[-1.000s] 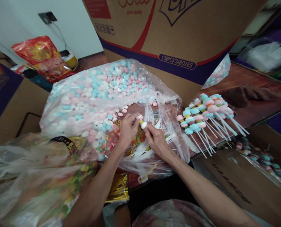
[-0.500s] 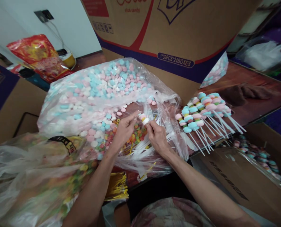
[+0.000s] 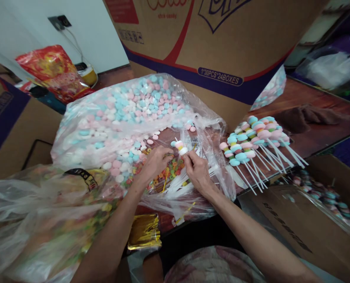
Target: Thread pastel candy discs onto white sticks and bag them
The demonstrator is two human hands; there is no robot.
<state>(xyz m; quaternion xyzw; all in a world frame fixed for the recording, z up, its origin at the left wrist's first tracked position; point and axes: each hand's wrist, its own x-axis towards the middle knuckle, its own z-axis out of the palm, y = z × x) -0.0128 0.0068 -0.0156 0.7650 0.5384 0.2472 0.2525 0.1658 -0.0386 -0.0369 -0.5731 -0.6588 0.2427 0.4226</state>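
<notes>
A partly filled candy stick (image 3: 180,147) has pale pink and white round candies with a yellow ring between them, and its white tip pokes out on top. My right hand (image 3: 196,168) is closed around its lower part, fingers pinched. Just left of it, my left hand (image 3: 155,163) hovers over loose gummy rings (image 3: 171,168) with its fingers bent and slightly apart; nothing shows in them. A pale blue candy (image 3: 173,144) lies close beyond its fingertips. White sticks (image 3: 177,188) lie below the hands. Finished candy skewers (image 3: 251,137) are piled to the right.
A large clear bag (image 3: 121,102) of pastel candies spreads behind my hands. Behind it stands a big cardboard box (image 3: 175,74). A bag of gummy rings (image 3: 59,220) sits at left, gold twist ties (image 3: 145,232) at the front edge. An open carton (image 3: 292,220) with more skewers is at lower right.
My left hand has let go of the stick's top and moved slightly down and left. The stick's tip now shows. My right hand keeps its grip.
</notes>
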